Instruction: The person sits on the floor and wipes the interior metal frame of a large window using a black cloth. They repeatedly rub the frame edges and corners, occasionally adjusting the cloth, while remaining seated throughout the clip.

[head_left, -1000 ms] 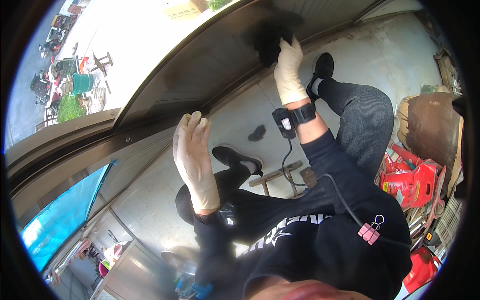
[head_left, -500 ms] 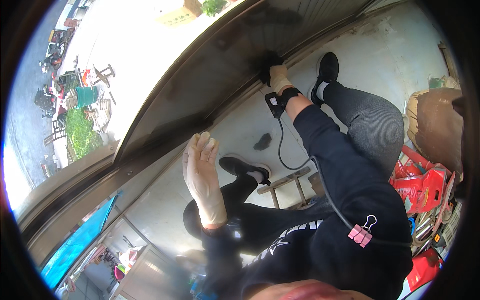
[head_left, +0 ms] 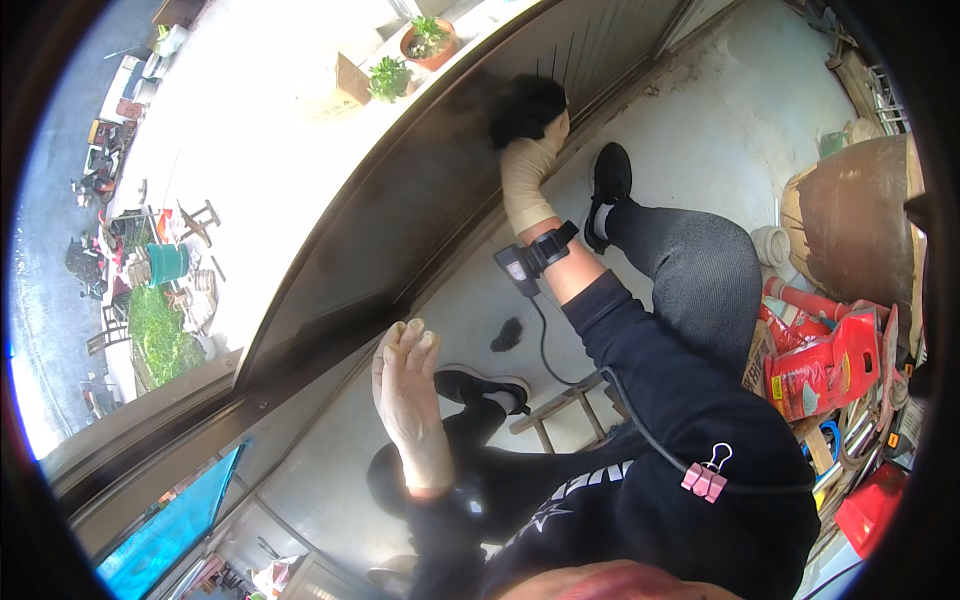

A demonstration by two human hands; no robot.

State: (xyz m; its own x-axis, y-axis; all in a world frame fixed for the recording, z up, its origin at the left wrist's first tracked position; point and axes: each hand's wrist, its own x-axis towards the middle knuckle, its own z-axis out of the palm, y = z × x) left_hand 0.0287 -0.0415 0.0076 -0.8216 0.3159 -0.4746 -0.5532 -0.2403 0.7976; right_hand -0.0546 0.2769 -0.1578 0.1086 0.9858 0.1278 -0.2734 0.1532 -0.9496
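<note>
My right hand (head_left: 540, 148), in a cream glove, is closed on a black cloth (head_left: 524, 110) and presses it against the dark panel (head_left: 375, 225) of a door or window. The cloth hides most of its fingers. A black strap with a small device (head_left: 540, 255) sits round that wrist, and a cable runs from it along the sleeve. My left hand (head_left: 408, 400), also gloved in cream, is raised in front of the panel's lower frame. Its fingers are stretched upward and slightly bent, and nothing lies in them.
A low wooden stool (head_left: 570, 420) stands beside my legs. To the right are a large brown pot (head_left: 850, 230), red packages (head_left: 825, 365) and assorted tools. A dark cloth-like scrap (head_left: 507, 335) lies on the pale floor. Beyond the panel are potted plants (head_left: 430, 45).
My right hand has moved up the panel with the black cloth, away from the bottom edge. My left hand stays open and appears slightly lower in view. The view has shifted a little.
</note>
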